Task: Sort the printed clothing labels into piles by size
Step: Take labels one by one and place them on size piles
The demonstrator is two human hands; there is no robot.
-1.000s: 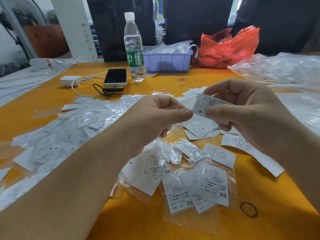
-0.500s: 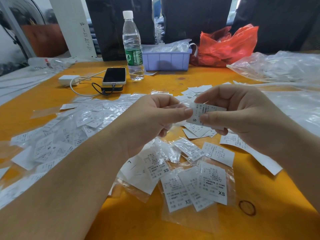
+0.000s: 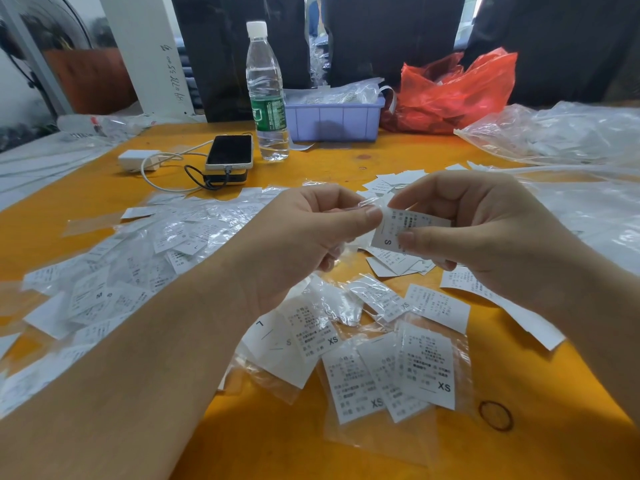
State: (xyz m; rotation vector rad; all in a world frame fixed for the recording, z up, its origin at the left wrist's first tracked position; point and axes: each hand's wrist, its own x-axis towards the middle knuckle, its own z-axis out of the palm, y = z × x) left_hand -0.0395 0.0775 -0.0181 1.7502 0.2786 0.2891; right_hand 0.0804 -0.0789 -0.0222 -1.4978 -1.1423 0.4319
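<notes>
My right hand (image 3: 485, 230) pinches a white printed label marked S (image 3: 393, 230) between thumb and forefinger above the orange table (image 3: 346, 452). My left hand (image 3: 304, 230) pinches a thin clear plastic sleeve (image 3: 372, 202) at the label's upper left edge. Below my hands lie labels marked XS (image 3: 429, 368), some in clear sleeves. A small pile of bare labels (image 3: 394, 265) sits under my right hand. A wide heap of sleeved labels (image 3: 138, 271) covers the table's left side.
At the back stand a water bottle (image 3: 266, 95), a purple bin (image 3: 334, 116) and a red plastic bag (image 3: 457, 88). A phone (image 3: 230, 152) on a power bank with a cable lies left of them. Clear bags (image 3: 561, 133) lie right. A rubber band (image 3: 495, 415) lies near the front.
My two hands have drawn together. The S label has come down and left until its edge meets my left thumb and the clear sleeve.
</notes>
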